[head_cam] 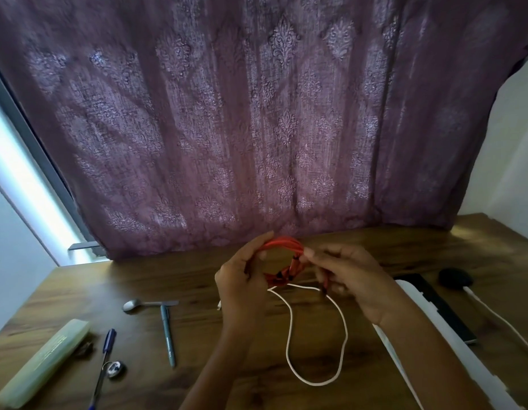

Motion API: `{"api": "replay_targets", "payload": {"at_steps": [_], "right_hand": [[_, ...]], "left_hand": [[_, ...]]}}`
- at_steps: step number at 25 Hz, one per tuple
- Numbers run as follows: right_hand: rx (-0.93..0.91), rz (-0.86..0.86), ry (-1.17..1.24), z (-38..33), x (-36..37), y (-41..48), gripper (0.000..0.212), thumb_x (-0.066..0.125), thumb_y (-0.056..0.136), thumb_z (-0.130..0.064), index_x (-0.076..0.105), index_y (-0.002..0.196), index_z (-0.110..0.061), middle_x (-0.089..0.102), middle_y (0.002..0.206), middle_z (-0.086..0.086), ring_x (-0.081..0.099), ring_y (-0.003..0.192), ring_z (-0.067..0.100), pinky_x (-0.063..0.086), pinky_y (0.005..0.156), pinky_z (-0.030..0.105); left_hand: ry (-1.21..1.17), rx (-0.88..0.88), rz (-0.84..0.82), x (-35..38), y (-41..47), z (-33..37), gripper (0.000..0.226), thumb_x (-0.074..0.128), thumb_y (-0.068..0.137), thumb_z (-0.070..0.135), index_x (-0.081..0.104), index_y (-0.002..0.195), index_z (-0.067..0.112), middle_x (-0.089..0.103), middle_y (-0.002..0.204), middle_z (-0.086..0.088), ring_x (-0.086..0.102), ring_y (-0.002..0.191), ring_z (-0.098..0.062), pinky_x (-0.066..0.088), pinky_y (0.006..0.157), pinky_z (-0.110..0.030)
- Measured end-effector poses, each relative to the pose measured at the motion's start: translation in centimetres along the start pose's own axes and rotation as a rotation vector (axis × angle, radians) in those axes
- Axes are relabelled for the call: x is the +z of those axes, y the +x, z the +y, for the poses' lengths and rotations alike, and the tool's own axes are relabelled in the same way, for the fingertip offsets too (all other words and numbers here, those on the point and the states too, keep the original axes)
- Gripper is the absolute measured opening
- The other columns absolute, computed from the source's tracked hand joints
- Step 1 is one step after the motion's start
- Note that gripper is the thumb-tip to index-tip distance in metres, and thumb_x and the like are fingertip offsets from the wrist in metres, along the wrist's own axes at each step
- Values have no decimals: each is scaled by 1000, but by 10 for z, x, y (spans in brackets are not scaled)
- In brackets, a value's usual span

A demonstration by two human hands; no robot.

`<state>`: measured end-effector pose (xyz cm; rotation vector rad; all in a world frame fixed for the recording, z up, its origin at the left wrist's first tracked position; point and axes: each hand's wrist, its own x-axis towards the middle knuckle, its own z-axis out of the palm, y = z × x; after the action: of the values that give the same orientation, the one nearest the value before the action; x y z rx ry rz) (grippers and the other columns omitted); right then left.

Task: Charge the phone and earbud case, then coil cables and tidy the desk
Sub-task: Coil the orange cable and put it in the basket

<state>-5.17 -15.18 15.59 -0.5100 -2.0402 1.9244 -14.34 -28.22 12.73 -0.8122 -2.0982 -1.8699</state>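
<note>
I am holding a red cable [282, 255] up over the counter [197, 279], wound into a small ring. My left hand [242, 279] is gripping the left side of the ring, fingers curled around the loops. My right hand [348, 273] is pinching the right side of the ring with its fingertips, and a red end with a dark tip is hanging down from that hand.

A white cable [316, 335] is lying loose on the counter just under my hands, making one big open loop. A black phone [440, 309] is lying flat on the right, partly hidden by a long white thing [428, 344]. Past it, a small dark round case [455, 278] is sitting with another white cord [499, 318] going into it.

On the left, a spoon [138, 304], a grey pen [167, 332], a blue pen [104, 362] and a pale green box [44, 362] are lying around.
</note>
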Motion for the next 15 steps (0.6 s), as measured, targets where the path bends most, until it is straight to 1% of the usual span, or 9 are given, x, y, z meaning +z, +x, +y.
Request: {"api": "replay_targets", "payload": {"at_steps": [1,3,6,8,9,11,13,14,15], "right_hand": [[-111,87,-111,3,0,1,9,66,82,-23,73,78,-20,62,55,-8,55,51,1,39,47,9],[-368,277,-341,9,-4,4,9,69,79,-15,72,78,-23,69,71,-13,63,73,-2,43,66,4],[-578,430,-521,20,-5,10,13,67,81,-6,73,88,-15,68,78,-14,63,81,-2,44,68,3],[-561,482,-493,27,2,9,14,63,84,-6,72,92,-15,66,77,-14,62,79,-9,43,66,1],[-536,498,-447,30,6,8,16,60,86,-7,71,93,-16,67,78,-13,61,79,-12,42,66,0],[-450,492,-272,33,14,6,20,54,91,-11,68,93,-25,68,81,-11,62,81,-8,46,70,6],[-327,433,-64,32,22,4,18,52,92,-20,68,93,-30,72,83,-7,66,83,3,52,75,21],[-287,401,-6,30,26,2,14,56,89,-25,68,96,-31,72,84,-9,67,85,3,54,75,22],[-272,379,8,28,31,-1,14,63,85,-27,67,97,-33,72,85,-15,66,86,-1,53,75,17]], "left_hand": [[-47,-66,-17,0,0,0,41,55,86,-4,65,103,33,70,85,13,64,73,4,47,64,-8],[-166,-198,-51,-1,-1,3,36,54,88,-3,67,103,26,72,87,6,65,75,-1,50,61,-12],[-447,-467,-70,0,2,9,29,48,91,-1,67,106,16,73,87,-4,68,80,-17,57,67,-36],[-599,-615,-101,1,3,14,27,47,92,2,66,105,15,71,86,-8,66,81,-29,53,67,-49],[-636,-645,-109,2,4,15,27,46,92,2,66,105,14,70,83,-8,63,83,-32,50,74,-51],[-690,-669,-79,4,5,15,27,45,91,0,65,105,11,68,69,-1,57,76,-24,45,85,-48],[-722,-691,-30,6,6,14,27,43,91,-2,62,109,6,63,59,4,50,67,-14,47,81,-40],[-738,-706,-11,7,6,13,28,41,92,-3,60,112,4,62,58,4,48,66,-13,47,78,-37],[-754,-724,1,7,6,13,29,40,93,-2,60,113,4,60,61,1,49,67,-13,46,79,-37]]}}
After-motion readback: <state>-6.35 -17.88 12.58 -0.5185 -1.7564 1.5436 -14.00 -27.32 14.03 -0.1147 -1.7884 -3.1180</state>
